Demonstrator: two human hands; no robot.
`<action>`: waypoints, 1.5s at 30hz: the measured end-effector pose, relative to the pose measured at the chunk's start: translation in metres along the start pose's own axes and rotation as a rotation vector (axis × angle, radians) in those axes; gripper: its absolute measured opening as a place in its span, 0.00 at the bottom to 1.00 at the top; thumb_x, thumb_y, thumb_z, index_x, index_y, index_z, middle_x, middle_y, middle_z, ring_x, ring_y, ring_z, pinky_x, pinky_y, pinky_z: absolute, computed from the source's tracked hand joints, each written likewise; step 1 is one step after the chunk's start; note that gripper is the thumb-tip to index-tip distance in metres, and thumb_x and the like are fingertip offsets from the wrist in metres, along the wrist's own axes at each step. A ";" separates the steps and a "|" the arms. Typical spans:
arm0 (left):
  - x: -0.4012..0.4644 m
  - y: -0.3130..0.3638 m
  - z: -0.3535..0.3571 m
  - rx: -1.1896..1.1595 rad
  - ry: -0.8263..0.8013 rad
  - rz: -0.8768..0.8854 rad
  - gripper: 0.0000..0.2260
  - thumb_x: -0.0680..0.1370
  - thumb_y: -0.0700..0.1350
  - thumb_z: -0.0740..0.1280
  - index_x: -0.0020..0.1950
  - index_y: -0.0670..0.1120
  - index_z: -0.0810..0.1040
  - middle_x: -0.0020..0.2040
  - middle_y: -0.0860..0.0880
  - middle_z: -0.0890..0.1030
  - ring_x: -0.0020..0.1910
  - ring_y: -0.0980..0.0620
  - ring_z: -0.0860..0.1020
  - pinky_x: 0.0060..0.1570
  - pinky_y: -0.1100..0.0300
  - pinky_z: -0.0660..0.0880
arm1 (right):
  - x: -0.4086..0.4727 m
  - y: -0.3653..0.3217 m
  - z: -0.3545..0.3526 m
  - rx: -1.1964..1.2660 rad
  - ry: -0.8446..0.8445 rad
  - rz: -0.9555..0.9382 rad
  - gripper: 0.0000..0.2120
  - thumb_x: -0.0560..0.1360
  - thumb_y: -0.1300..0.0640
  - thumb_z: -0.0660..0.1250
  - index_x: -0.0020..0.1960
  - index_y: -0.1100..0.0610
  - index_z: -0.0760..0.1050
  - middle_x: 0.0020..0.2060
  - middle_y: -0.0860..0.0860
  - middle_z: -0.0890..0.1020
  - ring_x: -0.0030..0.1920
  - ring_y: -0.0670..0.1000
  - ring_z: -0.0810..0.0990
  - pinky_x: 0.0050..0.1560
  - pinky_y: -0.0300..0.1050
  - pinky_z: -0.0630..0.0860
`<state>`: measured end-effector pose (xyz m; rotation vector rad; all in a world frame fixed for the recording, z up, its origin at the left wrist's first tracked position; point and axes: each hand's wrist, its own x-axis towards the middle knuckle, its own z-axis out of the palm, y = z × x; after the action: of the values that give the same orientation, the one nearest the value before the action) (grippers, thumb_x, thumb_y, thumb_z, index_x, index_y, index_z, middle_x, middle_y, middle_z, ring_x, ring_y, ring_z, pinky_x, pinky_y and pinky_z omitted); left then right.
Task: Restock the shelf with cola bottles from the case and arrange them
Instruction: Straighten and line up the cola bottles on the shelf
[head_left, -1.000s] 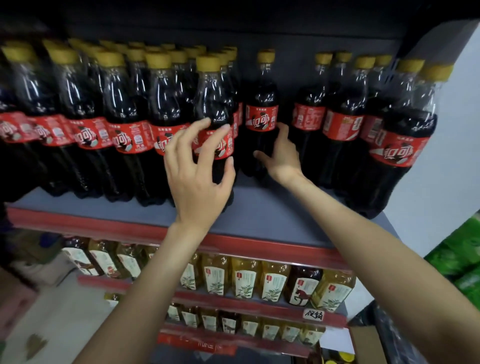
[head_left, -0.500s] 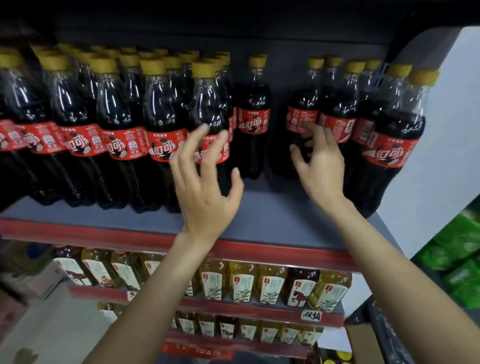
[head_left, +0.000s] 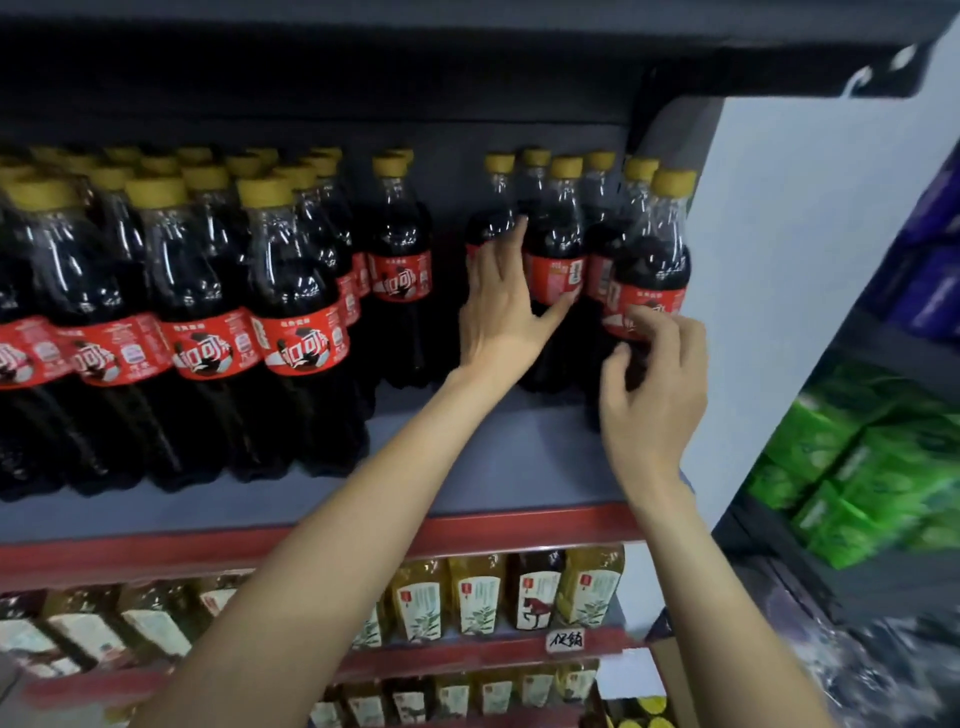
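Your left hand (head_left: 501, 312) lies flat, fingers straight, on a bottle (head_left: 556, 270); your right hand (head_left: 649, 384) pinches the bottle at 3 o'clock (head_left: 652, 260). Tea bottles (head_left: 478, 592) stand at 6 o'clock below the grey shelf (head_left: 493, 467).

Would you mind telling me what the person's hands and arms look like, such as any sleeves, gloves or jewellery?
Both arms are bare from the bottom edge of the picture up to the wrists, with no sleeve in view. The left hand and the right hand wear no gloves. No watch, bracelet or ring shows on either one. The fingernails that show look short and unpainted.
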<state>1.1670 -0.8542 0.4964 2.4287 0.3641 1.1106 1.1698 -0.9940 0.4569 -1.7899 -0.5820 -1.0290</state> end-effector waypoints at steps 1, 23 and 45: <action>0.005 0.007 0.003 0.067 0.019 -0.004 0.40 0.74 0.60 0.68 0.78 0.47 0.52 0.74 0.42 0.61 0.73 0.43 0.60 0.62 0.49 0.69 | 0.002 0.002 -0.003 -0.016 0.020 0.015 0.16 0.72 0.66 0.65 0.59 0.62 0.75 0.52 0.60 0.75 0.52 0.55 0.72 0.49 0.34 0.64; -0.034 0.003 -0.056 -0.174 0.273 -0.050 0.32 0.68 0.58 0.73 0.69 0.54 0.68 0.64 0.57 0.75 0.62 0.58 0.73 0.60 0.58 0.72 | 0.014 -0.029 0.023 0.267 -0.802 0.012 0.41 0.71 0.54 0.74 0.76 0.58 0.54 0.69 0.54 0.70 0.67 0.53 0.71 0.63 0.48 0.71; -0.078 -0.012 -0.072 -0.424 0.276 -0.222 0.22 0.76 0.47 0.69 0.69 0.54 0.67 0.63 0.55 0.68 0.60 0.60 0.72 0.59 0.56 0.75 | -0.002 -0.047 0.050 0.239 -0.768 -0.024 0.48 0.64 0.40 0.74 0.76 0.56 0.57 0.61 0.58 0.68 0.61 0.60 0.70 0.59 0.53 0.71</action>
<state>1.0613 -0.8550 0.4819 1.8270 0.4238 1.2762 1.1529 -0.9283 0.4689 -1.9294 -1.1360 -0.2294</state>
